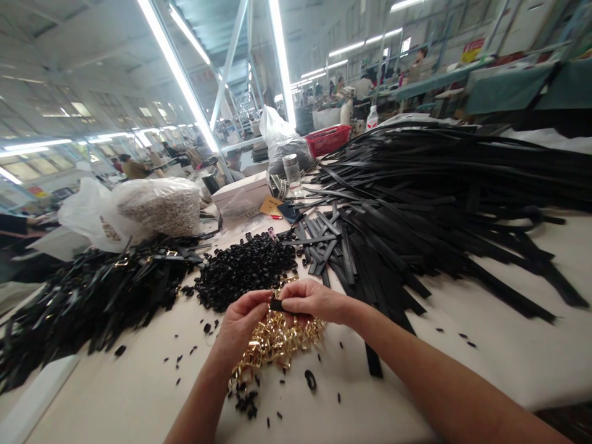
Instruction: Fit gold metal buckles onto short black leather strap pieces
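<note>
Both hands meet above a heap of gold metal buckles [282, 345]. My right hand [317, 300] pinches a short black strap [277, 305] between thumb and fingers. At the strap's left end, the fingers of my left hand [245, 317] are closed in a pinch; what lies between their tips is too small to make out. Just beyond the hands is a pile of small black loops [245, 265]. Short black strap pieces [324, 243] lie to the right of that pile.
Long black straps [439, 185] cover the right side. Buckled straps [111, 290] are heaped at left beside a filled plastic bag [160, 203]. A white box [243, 194], glass jar [292, 172] and red basket [328, 140] stand behind. Small black bits dot the table [370, 407].
</note>
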Demonstrator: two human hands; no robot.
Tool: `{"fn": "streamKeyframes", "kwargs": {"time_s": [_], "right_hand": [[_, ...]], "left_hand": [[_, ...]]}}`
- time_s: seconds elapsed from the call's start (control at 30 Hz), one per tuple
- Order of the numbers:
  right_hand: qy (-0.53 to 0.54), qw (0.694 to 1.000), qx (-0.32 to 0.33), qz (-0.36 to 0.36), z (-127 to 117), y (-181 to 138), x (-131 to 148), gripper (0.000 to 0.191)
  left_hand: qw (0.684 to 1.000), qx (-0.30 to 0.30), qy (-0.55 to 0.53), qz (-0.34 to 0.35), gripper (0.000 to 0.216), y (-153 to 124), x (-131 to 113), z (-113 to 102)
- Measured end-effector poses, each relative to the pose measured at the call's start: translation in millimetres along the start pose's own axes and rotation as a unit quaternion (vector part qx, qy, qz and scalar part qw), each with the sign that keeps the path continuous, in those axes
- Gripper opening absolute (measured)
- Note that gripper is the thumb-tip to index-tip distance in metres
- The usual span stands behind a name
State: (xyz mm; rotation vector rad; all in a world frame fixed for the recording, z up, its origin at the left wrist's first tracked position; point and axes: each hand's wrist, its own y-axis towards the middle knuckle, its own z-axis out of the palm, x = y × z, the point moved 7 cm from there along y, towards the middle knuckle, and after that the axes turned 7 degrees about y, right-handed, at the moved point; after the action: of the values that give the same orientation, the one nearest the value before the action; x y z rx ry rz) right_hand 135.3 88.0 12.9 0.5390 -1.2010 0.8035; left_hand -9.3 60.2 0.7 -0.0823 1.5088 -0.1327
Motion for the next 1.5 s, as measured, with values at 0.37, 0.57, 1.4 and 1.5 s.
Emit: {"fn": "streamKeyframes", "kwargs": {"time_s": [0.37, 0.57, 1.4, 1.5], "right_hand": [[-0.031, 0.994, -0.103, 0.011, -4, 3, -5, 0.023], [-0.022, 0.995, -0.095, 0.005, 7, 7, -14, 0.019], [-0.226, 0.951, -0.185, -0.104, -9, 3, 4, 0.011], [-0.239, 0.955, -0.141, -0.101, -3, 4, -1, 0.014]], "left_hand": [[0.979, -0.026, 0.167, 0.112, 0.033, -1, -22, 0], [0.897, -0.033, 0.356, 0.259, 0.039, -13, -44, 10], [0.975, -0.076, 0.164, 0.131, 0.019, -11, -29, 11], [0.967, -0.108, 0.18, 0.146, 0.019, -11, -34, 4]]}}
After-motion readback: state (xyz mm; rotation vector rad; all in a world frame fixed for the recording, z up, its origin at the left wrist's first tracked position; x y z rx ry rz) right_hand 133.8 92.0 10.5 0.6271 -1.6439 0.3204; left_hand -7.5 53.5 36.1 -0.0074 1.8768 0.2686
